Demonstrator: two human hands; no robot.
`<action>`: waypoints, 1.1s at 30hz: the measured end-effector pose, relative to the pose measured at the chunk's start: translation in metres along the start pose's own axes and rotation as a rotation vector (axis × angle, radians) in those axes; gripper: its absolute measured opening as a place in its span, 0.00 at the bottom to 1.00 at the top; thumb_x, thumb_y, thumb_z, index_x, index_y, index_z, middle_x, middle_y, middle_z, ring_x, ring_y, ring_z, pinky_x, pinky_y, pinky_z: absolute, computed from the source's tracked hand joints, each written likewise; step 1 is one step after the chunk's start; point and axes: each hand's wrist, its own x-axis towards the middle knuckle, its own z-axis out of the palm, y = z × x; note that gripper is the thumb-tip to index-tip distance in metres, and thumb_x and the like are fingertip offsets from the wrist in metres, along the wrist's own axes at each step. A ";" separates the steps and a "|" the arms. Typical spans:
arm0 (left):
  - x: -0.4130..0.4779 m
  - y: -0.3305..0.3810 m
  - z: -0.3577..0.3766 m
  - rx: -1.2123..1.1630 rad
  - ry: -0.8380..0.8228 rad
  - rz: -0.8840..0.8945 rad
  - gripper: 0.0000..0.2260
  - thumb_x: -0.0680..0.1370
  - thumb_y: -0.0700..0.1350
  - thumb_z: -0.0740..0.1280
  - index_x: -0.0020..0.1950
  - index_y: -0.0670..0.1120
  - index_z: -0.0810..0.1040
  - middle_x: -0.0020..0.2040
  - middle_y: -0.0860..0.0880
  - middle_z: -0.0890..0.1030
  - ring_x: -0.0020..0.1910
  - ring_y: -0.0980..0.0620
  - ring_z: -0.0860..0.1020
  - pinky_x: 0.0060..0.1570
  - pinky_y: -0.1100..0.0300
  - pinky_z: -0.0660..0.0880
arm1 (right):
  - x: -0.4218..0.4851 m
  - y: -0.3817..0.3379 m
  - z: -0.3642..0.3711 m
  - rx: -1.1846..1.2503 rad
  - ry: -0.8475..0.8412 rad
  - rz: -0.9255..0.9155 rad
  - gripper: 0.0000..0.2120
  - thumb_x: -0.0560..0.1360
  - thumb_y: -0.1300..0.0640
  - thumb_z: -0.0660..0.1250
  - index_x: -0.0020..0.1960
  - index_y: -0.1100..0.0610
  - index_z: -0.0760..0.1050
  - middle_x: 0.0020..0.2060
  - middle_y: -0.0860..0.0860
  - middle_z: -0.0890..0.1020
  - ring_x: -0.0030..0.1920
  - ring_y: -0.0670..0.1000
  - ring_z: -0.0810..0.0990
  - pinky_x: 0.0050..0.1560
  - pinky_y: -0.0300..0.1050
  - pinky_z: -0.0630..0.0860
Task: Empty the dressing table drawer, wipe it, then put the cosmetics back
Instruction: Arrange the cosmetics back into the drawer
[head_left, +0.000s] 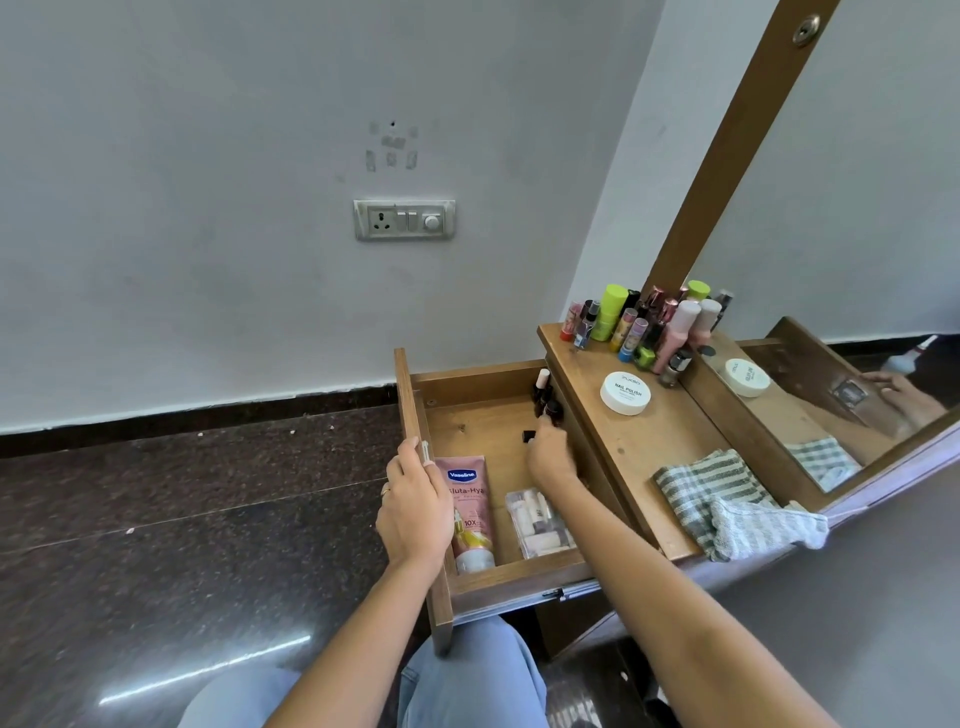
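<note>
The wooden drawer (467, 382) is pulled out to the left of the dressing table. My left hand (415, 506) grips the drawer front (413, 415) at its top edge. My right hand (549, 454) reaches into the drawer, its fingers closed on a small dark bottle (554, 409) at the far right side. Another small bottle with a pale cap (542, 384) stands just behind it. A pink Vaseline tube (470, 512) lies on the drawer floor beside a clear plastic pouch (537, 519) of small items. A tiny black object (528, 435) lies near my fingertips.
On the table top (639, 452) stand several cosmetic bottles (639, 325) at the back, a white nail polish remover jar (625, 393) and a striped cloth (727, 501) draped over the front edge. A mirror (831, 260) leans on the right. Dark stone floor (156, 519) lies left.
</note>
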 end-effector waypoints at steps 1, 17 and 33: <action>0.000 0.000 0.000 -0.003 -0.001 0.001 0.16 0.82 0.47 0.57 0.69 0.47 0.67 0.62 0.44 0.77 0.47 0.46 0.81 0.34 0.55 0.78 | 0.001 0.000 0.003 0.087 -0.014 0.032 0.17 0.81 0.62 0.54 0.69 0.61 0.66 0.62 0.60 0.75 0.61 0.58 0.76 0.61 0.50 0.75; 0.000 0.000 0.000 -0.029 -0.007 -0.010 0.16 0.82 0.47 0.57 0.70 0.47 0.66 0.63 0.44 0.76 0.50 0.44 0.80 0.37 0.52 0.78 | -0.001 -0.008 0.021 0.544 0.210 0.404 0.19 0.77 0.62 0.63 0.66 0.63 0.64 0.59 0.62 0.78 0.57 0.59 0.80 0.51 0.49 0.77; 0.001 0.000 0.000 -0.041 -0.006 -0.013 0.16 0.82 0.47 0.56 0.70 0.48 0.66 0.63 0.45 0.76 0.50 0.44 0.80 0.38 0.50 0.79 | 0.004 -0.002 0.025 0.369 0.338 0.361 0.09 0.79 0.62 0.61 0.58 0.60 0.75 0.53 0.58 0.82 0.53 0.55 0.82 0.48 0.46 0.80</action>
